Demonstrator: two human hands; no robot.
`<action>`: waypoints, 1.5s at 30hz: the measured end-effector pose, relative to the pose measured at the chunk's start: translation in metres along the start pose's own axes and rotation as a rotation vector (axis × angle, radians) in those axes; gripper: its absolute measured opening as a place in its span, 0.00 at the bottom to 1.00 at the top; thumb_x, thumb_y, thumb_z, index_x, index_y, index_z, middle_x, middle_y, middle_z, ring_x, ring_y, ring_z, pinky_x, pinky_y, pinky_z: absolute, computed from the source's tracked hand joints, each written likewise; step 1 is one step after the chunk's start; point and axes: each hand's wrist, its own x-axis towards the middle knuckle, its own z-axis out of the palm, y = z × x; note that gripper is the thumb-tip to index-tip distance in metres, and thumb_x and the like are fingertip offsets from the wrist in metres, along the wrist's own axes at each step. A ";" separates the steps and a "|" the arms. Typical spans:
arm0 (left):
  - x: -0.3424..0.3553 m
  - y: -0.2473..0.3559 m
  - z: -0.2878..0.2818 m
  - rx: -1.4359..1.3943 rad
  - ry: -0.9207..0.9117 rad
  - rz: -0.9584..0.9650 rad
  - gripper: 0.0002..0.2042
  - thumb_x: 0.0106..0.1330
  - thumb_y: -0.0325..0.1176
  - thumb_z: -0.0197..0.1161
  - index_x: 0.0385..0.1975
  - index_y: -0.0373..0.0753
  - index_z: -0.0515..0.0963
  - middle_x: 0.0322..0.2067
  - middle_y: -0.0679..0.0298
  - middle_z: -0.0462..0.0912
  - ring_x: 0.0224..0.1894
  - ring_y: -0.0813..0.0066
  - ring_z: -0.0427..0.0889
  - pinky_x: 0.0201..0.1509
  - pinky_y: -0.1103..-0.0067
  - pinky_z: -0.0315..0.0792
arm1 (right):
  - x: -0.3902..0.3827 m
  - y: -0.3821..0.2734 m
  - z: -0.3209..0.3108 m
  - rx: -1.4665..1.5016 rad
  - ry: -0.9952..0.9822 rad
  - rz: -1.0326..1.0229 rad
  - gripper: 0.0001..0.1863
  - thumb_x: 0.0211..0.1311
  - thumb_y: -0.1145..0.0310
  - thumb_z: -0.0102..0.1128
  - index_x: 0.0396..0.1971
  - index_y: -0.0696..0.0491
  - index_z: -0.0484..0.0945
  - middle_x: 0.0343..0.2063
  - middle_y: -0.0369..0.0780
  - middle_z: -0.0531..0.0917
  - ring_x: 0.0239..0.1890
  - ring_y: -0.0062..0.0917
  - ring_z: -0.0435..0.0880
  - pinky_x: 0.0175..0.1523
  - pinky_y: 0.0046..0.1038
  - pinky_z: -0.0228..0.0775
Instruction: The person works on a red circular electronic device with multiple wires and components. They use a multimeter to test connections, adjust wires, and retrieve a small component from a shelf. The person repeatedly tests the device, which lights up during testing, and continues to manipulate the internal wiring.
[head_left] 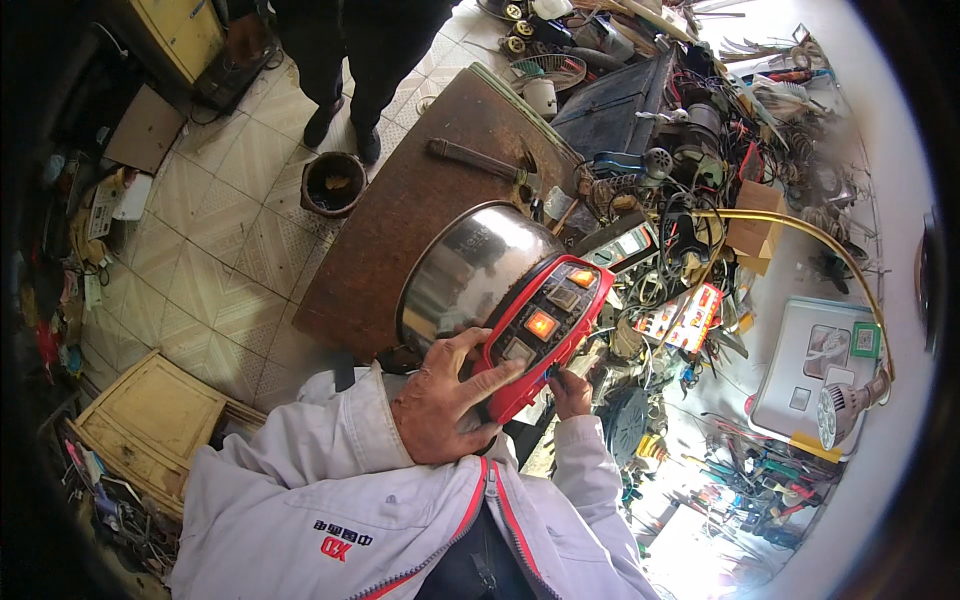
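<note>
A steel cooker (pixel 465 260) with a red-framed control panel (pixel 553 312) rests on a rusty brown board (pixel 350 285). Two orange lights glow on the panel. My left hand (pixel 435 400) grips the panel's left end, one finger stretched onto a square button. Just right of and below the panel, my right hand (pixel 570 393) has its fingers closed; what they hold at the panel's edge is hidden. A hammer-like tool (pixel 470 157) lies behind the cooker, and a meter (pixel 625 247) sits to its right.
A person (pixel 355 60) stands on the tiled floor beside a bucket (pixel 333 183). Tools, cables and parts crowd the right, with a cardboard box (pixel 750 225), a gooseneck lamp (pixel 842 410) and a silver lidded case (pixel 795 350). A wooden cabinet (pixel 150 430) is at lower left.
</note>
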 end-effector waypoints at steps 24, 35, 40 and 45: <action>0.045 0.008 -0.040 0.181 -0.125 -0.058 0.45 0.49 0.53 0.74 0.70 0.45 0.64 0.40 0.44 0.76 0.38 0.50 0.81 0.42 0.62 0.78 | -0.003 0.010 0.005 0.057 0.032 -0.018 0.11 0.55 0.76 0.67 0.39 0.61 0.83 0.29 0.47 0.87 0.33 0.30 0.88 0.41 0.30 0.76; 0.102 -0.006 -0.076 0.280 -0.393 -0.141 0.52 0.48 0.61 0.73 0.70 0.38 0.58 0.34 0.49 0.81 0.33 0.50 0.83 0.42 0.62 0.77 | 0.004 -0.006 -0.004 0.041 0.023 -0.028 0.12 0.56 0.78 0.66 0.42 0.59 0.83 0.30 0.46 0.87 0.35 0.28 0.88 0.43 0.29 0.77; 0.099 -0.018 -0.069 0.238 -0.216 -0.193 0.53 0.47 0.64 0.73 0.70 0.40 0.59 0.38 0.51 0.80 0.40 0.49 0.82 0.46 0.62 0.76 | 0.007 -0.020 -0.007 0.093 0.021 -0.081 0.12 0.56 0.78 0.65 0.42 0.58 0.84 0.31 0.45 0.88 0.35 0.29 0.88 0.43 0.29 0.77; 0.112 -0.012 -0.075 0.442 -0.231 -0.214 0.53 0.47 0.68 0.70 0.69 0.39 0.62 0.36 0.50 0.79 0.42 0.47 0.81 0.49 0.62 0.76 | 0.010 -0.018 -0.008 0.003 0.004 -0.101 0.12 0.56 0.78 0.65 0.41 0.57 0.84 0.29 0.47 0.86 0.34 0.33 0.89 0.40 0.32 0.77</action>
